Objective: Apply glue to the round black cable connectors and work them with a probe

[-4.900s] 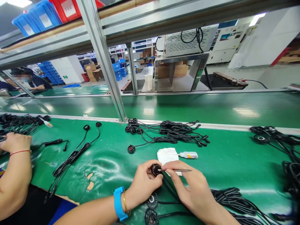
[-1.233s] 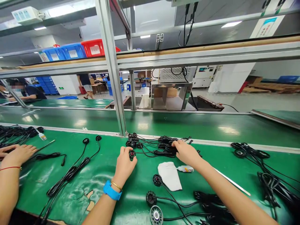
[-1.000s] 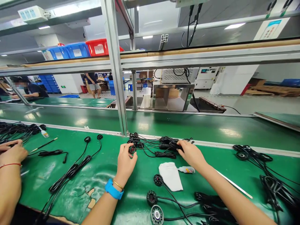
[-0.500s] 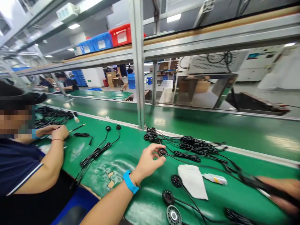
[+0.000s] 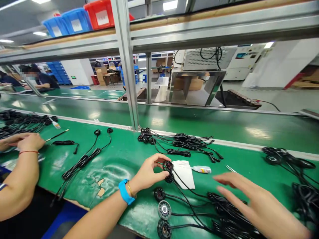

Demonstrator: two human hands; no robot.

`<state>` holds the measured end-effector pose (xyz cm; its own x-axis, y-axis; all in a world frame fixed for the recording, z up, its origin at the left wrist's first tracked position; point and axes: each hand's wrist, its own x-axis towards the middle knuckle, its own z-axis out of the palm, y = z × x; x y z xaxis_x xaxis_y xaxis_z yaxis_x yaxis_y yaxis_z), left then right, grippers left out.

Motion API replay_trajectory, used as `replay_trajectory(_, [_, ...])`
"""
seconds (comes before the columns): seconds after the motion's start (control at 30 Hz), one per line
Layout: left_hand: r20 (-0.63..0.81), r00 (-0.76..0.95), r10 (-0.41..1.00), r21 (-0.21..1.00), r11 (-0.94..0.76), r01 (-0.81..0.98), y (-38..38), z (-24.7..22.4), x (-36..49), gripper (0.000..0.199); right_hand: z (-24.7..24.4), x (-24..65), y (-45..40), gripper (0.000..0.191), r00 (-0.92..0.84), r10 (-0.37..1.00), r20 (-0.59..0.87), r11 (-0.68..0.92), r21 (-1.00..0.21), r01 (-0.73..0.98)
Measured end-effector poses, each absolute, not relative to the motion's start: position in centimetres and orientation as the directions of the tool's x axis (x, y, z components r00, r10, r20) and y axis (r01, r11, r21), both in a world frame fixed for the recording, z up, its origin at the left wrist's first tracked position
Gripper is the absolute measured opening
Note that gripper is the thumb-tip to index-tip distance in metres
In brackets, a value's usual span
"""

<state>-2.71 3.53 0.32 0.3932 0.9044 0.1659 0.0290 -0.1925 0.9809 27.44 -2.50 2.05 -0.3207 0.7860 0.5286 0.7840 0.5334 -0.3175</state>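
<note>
My left hand (image 5: pixel 149 172) pinches a round black cable connector (image 5: pixel 168 166) by its rim, just left of a folded white cloth (image 5: pixel 183 174). A second black connector (image 5: pixel 168 179) lies right below it. My right hand (image 5: pixel 251 202) hovers open and empty over coiled black cable (image 5: pixel 231 212). The tip of a thin metal pick (image 5: pixel 230 168) lies just beyond its fingers. A small white glue bottle (image 5: pixel 201 169) rests beside the cloth. Several round connectors (image 5: pixel 164 209) sit in front of the coils, and a tangled cable bundle (image 5: pixel 179 144) lies farther back.
The green bench mat (image 5: pixel 119 166) carries more coiled cables at right (image 5: pixel 286 161) and left (image 5: pixel 79 162). A co-worker's hands (image 5: pixel 30 142) work at far left. An aluminium upright (image 5: pixel 127 76) rises behind the mat, supporting a shelf with blue and red bins (image 5: pixel 99 16).
My left hand has drawn a connector from the bundle toward the cloth. My right hand has left the bundle and reappeared at lower right, open. The view has swung and settled.
</note>
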Motion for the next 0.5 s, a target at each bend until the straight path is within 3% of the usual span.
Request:
replay_trajectory(0.1, [0.141, 0.388, 0.911, 0.990, -0.126, -0.064, 3.3, 0.1, -2.5, 0.037, 2.1, 23.8, -0.3, 0.024, -0.329, 0.880, 0.343, 0.462, -0.455, 0.761])
replay_trajectory(0.23, [0.085, 0.399, 0.913, 0.978, 0.000, -0.208, 3.2, -0.7, -2.2, 0.037, 0.3, 19.5, 0.6, 0.018, -0.352, 0.911, 0.213, 0.403, -0.636, 0.659])
replay_trajectory(0.33, [0.049, 0.412, 0.910, 0.958, 0.073, -0.276, 3.2, -1.0, -2.0, 0.036, -1.3, 18.4, -0.1, 0.015, -0.275, 0.917, 0.289, 0.398, -0.713, 0.577])
replay_trajectory(0.5, [-0.015, 0.466, 0.885, 0.912, 0.203, -0.356, 2.9, -0.7, -1.6, 0.039, -1.9, 18.7, -1.4, 0.010, -0.173, 0.806, 0.565, 0.531, -0.564, 0.633])
